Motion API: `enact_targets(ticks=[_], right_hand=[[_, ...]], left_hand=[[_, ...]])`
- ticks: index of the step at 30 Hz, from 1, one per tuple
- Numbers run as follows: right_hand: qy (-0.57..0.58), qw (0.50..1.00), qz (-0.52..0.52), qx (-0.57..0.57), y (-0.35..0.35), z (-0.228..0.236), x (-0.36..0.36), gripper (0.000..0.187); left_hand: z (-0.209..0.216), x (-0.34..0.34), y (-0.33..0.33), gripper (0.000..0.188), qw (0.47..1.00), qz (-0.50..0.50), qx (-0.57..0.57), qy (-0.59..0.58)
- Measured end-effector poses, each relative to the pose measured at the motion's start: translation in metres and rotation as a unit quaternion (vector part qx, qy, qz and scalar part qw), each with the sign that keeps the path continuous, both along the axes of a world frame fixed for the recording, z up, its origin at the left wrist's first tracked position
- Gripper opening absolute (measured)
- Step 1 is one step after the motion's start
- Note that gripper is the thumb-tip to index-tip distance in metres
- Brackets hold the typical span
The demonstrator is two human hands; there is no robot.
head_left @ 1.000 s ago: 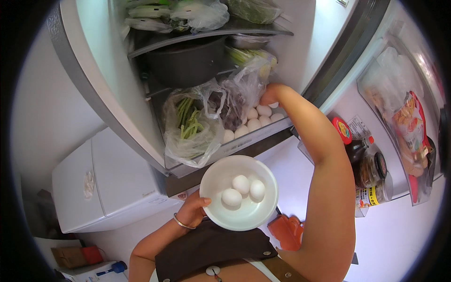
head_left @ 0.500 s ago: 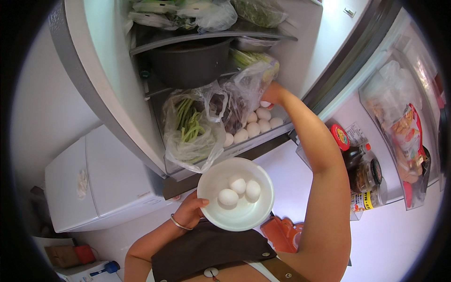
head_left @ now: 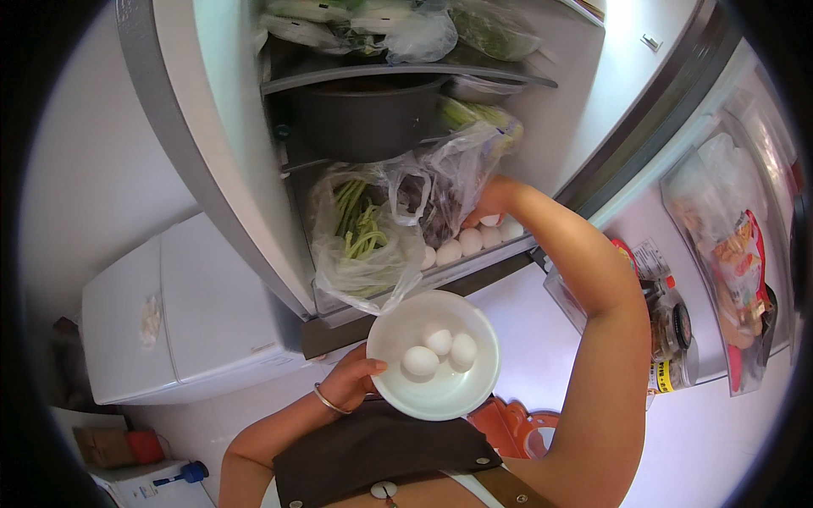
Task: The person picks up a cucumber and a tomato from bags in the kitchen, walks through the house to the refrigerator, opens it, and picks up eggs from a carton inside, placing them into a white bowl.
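My left hand (head_left: 351, 378) grips the left rim of a white bowl (head_left: 391, 398), thumb over the edge. Three white eggs (head_left: 421, 361) lie in the bowl, which is held just in front of the open fridge. Inside the fridge, my right hand (head_left: 489, 201) reaches down to the bottom level with fingers curled around a white egg (head_left: 489, 220), partly hidden by the hand. A front row of eggs (head_left: 449, 251) sits right below it. Beside the hand lies a clear plastic bag (head_left: 440, 207) with dark contents, and left of it a bag of green stalks (head_left: 364, 233).
A large dark pot (head_left: 364, 118) stands on the middle level under a shelf (head_left: 406, 76) of bagged vegetables. The open fridge door (head_left: 618, 207) holds jars (head_left: 673, 330) and bagged food (head_left: 737, 245) to the right. A white chest-like appliance (head_left: 212, 313) stands at left.
My right hand has moved down and nearer, over the back eggs, covering more of them. The bowl with its three eggs stays in my left hand. The whole view has shifted slightly.
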State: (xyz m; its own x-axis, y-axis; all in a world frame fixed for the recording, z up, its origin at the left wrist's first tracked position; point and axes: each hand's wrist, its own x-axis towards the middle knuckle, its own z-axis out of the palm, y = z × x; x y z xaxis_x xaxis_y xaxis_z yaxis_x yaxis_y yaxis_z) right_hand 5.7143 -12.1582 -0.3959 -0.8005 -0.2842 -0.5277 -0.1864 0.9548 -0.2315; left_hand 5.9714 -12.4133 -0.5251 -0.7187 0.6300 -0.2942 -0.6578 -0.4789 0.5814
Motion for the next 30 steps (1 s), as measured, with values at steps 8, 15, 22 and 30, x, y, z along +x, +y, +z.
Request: enact_targets(ticks=[8, 15, 22, 30], right_hand=[[-0.031, 0.992, 0.013, 0.124, -0.016, -0.006, -0.004, 0.047], [-0.009, 0.997, -0.029, 0.072, 0.000, 0.008, -0.005, 0.047], [0.204, 0.977, 0.034, -0.043, 0.027, 0.059, 0.049, 0.047], [0.253, 0.900, 0.098, -0.342, 0.024, 0.078, 0.172, 0.043]], left_hand=[[0.014, 0.002, -0.004, 0.063, 1.000, 0.011, -0.019, 0.007], [0.015, 0.005, -0.007, 0.064, 0.999, 0.017, -0.027, 0.026], [0.022, 0.004, -0.004, 0.063, 0.999, 0.022, -0.019, 0.033], [0.020, 0.003, -0.004, 0.061, 1.000, 0.006, 0.000, 0.020]])
